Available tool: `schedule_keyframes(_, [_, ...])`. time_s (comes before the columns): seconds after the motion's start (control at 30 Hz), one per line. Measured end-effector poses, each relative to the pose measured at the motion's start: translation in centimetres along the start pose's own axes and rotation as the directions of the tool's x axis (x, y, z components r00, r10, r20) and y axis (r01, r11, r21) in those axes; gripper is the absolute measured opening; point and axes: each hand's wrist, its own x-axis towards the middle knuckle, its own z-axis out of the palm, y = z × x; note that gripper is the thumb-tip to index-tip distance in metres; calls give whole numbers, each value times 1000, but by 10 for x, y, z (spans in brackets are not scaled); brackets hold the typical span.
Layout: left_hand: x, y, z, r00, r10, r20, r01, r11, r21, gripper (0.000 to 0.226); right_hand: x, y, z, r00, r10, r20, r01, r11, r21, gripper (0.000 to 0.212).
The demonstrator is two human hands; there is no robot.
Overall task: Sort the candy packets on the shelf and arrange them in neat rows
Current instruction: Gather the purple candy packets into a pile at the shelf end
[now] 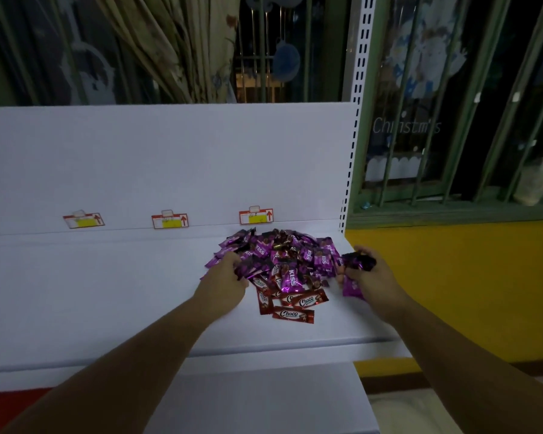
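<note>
Sorting hardly begun: the candy lies in one mixed heap at centre right of the frame.

The white shelf (107, 292) runs across the whole middle, with three price tags (169, 220) along its back edge and no row laid out that I can see, so I'd judge nearly all the work is left. The heap of candy packets (282, 255) is mostly purple packets (290, 278), with a few red Choco packets (295, 314) spilling out at its lower edge. The left hand (229, 277) digs into the heap's left side, fingers curled round purple packets. The right hand (369, 277), by the shelf's right end, clutches a small bunch of them.
</note>
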Motion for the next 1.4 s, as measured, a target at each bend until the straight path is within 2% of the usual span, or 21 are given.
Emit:
schedule_keyframes(0.1, [5,-12,-16,998,-16,66,18,1000,-25,52,4,-3,30,992,-16,125,50,960,-277,19])
schedule_keyframes(0.13, [8,-17,-22,998,-25,58,24,1000,10,56,7,-3,41,990,-19,142,76,911,-406,14])
schedule_keyframes(0.17, [11,-22,-27,998,-30,48,27,998,52,56,10,-2,51,987,-35,157,119,817,-564,12])
schedule_keyframes(0.2, [14,-27,-33,998,-37,43,33,996,83,54,13,-2,60,982,-53,179,169,664,-729,19])
schedule_keyframes(0.27, [19,-36,-43,996,-80,28,77,993,86,45,17,0,75,980,-75,184,198,270,-942,40])
schedule_keyframes(0.3, [20,-39,-47,994,-104,9,103,991,85,42,18,1,81,981,-93,171,181,123,-976,48])
schedule_keyframes(0.33, [22,-43,-51,992,-126,-16,127,986,107,40,19,3,85,981,-104,165,171,44,-984,52])
schedule_keyframes(0.37, [23,-46,-53,990,-136,-39,141,979,148,40,21,4,88,981,-102,164,168,30,-985,54])
schedule_keyframes(0.53, [34,-62,-49,996,-82,-45,90,971,223,37,30,3,92,980,-40,197,201,216,-955,34])
schedule_keyframes(0.67, [43,-66,-39,999,34,-6,-31,956,290,42,25,-5,86,960,-152,235,277,392,-877,19])
schedule_keyframes(0.77, [52,-68,-37,991,91,96,-118,938,326,51,19,-16,79,955,-200,219,295,568,-769,14])
schedule_keyframes(0.9, [66,-69,-40,966,55,253,-163,888,431,49,16,-27,69,974,-150,171,222,786,-577,15])
schedule_keyframes(1.0, [70,-70,-41,963,54,263,-175,870,461,39,17,-29,69,978,-81,193,169,848,-502,19])
schedule_keyframes(1.17, [74,-71,-39,960,21,280,-162,854,494,24,21,-19,83,965,18,262,126,842,-524,49])
schedule_keyframes(1.23, [72,-73,-39,964,39,263,-176,834,523,24,24,-16,91,939,43,341,182,779,-600,41])
schedule_keyframes(1.3, [69,-75,-42,966,63,252,-190,833,520,22,26,-15,100,914,47,403,267,678,-685,23])
schedule_keyframes(1.33, [66,-76,-44,967,71,245,-192,834,516,21,27,-16,105,897,37,441,336,594,-731,17])
schedule_keyframes(1.4, [62,-79,-48,974,82,211,-189,808,558,14,30,-16,116,840,7,543,512,324,-796,15])
